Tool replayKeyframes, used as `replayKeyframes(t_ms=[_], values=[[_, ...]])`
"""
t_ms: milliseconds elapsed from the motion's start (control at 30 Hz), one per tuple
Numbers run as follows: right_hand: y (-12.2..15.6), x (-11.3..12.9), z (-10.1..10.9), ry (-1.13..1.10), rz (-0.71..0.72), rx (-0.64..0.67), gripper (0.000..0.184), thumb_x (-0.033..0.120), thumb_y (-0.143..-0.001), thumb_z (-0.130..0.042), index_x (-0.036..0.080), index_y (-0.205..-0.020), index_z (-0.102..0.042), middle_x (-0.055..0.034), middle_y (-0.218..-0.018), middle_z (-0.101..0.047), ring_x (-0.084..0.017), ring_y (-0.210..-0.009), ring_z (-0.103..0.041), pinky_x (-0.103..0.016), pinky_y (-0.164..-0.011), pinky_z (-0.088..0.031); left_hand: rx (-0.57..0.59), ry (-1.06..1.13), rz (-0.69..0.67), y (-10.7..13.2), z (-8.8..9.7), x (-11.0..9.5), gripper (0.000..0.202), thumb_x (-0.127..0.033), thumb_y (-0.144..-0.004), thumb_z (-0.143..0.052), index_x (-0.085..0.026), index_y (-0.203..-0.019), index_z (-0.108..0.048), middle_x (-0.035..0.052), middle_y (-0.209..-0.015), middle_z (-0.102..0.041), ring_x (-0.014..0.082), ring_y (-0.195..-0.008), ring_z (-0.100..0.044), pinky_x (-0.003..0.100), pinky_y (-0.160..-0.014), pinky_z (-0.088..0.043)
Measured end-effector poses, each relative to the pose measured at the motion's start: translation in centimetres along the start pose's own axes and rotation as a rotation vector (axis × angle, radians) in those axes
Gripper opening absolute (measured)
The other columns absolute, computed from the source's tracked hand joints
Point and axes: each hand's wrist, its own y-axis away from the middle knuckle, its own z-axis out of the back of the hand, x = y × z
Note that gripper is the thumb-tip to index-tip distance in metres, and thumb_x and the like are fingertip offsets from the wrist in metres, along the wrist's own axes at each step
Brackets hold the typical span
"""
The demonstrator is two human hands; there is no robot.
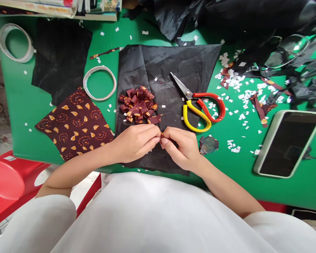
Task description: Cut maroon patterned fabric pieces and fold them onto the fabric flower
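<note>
My left hand (140,140) and my right hand (183,146) meet fingertip to fingertip above a black sheet (171,59). Both are closed in a pinch on a small strip (162,134); only a speck of orange and dark red shows, the rest hidden by my fingers. Just beyond my left hand lies a heap of maroon patterned strips (140,105), some of them looped. Scissors (191,97) with one red and one yellow handle rest partly open beyond my right hand. A square maroon patterned sheet (75,123) lies left of my left wrist.
Two tape rolls (100,96) (28,52) lie to the left, near another black sheet (60,59). A phone (288,144), white paper bits (233,80) and black scraps (297,77) are on the right of the green table (239,168). Books (60,8) stand at the back left.
</note>
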Motion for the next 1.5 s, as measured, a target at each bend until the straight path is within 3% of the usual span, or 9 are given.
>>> replayKeyframes(t_ms=[933, 1500], values=[[0.1, -0.09, -0.1, 0.022, 0.006, -0.004, 0.021, 0.011, -0.085, -0.044, 0.019, -0.066, -0.042, 0.0031, -0.056, -0.046, -0.007, -0.051, -0.041, -0.021, -0.051, -0.033, -0.005, -0.059, -0.01, -0.03, -0.12, 0.08, 0.019, -0.019, -0.092, -0.036, -0.016, -0.078, -0.048, -0.001, -0.069, -0.046, 0.0091, -0.063, -0.043, 0.02, -0.061, -0.036], [0.13, -0.47, -0.43, 0.191, 0.068, 0.044, 0.019, 0.01, -0.083, -0.044, 0.019, -0.067, -0.039, 0.0033, -0.058, -0.038, -0.009, -0.054, -0.035, -0.023, -0.052, -0.03, 0.054, -0.122, 0.021, -0.09, -0.13, 0.02, 0.02, -0.017, -0.091, -0.033, -0.016, -0.074, -0.045, -0.0001, -0.068, -0.046, 0.0107, -0.063, -0.043, 0.022, -0.062, -0.036]])
